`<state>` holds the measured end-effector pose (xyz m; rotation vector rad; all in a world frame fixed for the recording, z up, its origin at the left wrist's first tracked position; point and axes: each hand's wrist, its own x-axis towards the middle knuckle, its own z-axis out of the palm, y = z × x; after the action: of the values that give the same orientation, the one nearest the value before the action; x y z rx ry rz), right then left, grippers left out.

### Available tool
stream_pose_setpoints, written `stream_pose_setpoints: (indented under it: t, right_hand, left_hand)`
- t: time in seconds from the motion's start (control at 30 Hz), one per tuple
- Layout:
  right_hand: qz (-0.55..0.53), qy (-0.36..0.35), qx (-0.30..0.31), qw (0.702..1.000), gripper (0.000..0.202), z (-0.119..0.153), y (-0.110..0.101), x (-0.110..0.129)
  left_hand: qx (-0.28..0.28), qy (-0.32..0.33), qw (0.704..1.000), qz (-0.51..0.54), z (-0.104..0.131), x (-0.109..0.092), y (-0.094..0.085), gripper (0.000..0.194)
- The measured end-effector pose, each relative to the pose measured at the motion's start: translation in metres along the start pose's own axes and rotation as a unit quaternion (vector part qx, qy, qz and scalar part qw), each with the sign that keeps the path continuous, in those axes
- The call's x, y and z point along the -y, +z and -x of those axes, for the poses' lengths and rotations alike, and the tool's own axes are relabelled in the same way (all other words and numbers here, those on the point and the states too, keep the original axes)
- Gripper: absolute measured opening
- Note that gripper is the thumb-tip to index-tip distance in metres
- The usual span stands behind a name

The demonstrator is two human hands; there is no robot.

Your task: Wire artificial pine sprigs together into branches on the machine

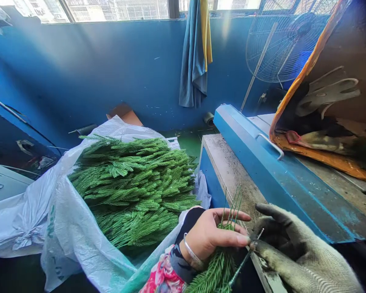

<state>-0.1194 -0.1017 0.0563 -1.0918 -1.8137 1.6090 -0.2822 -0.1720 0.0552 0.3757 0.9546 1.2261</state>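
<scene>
My bare left hand (pixel 215 232), with a bracelet at the wrist, is closed round a small bunch of green artificial pine sprigs (pixel 219 266). Their thin stems stick up past my fingers, and the needles hang below the palm. To its right, my right hand (pixel 293 248) wears a dirty knitted glove. Its thumb and curled fingers meet the tip of my left thumb at a thin wire stem (pixel 242 266), which slants down to the left. A large white plastic sack (pixel 76 221), left of my hands, holds a heap of green pine sprigs (pixel 140 179).
A blue machine cover (pixel 262 158) with a handle slants along the right, beside a worn ledge (pixel 228 167). An orange-edged container (pixel 323 156) holds gloves at the far right. Behind are a fan (pixel 285 40), hanging cloths (pixel 192 61) and a blue wall.
</scene>
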Motion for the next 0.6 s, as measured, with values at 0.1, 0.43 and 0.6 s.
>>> stream_pose_setpoints:
  t: [0.1,0.43,0.6]
  right_hand:
    - [-0.023,0.033,0.019,0.999,0.065,0.002,-0.001,-0.008]
    - [-0.322,0.108,0.017,0.940,0.041,0.017,0.003,-0.037]
    - [-0.338,0.107,0.084,0.931,0.034,0.017,-0.004,-0.042]
  left_hand:
    - [-0.018,0.029,0.999,-0.028,0.003,-0.001,0.004,0.043]
    - [-0.135,0.149,0.949,-0.244,0.021,0.000,0.027,0.030]
    - [-0.168,0.159,0.919,-0.318,0.020,0.014,0.036,0.021]
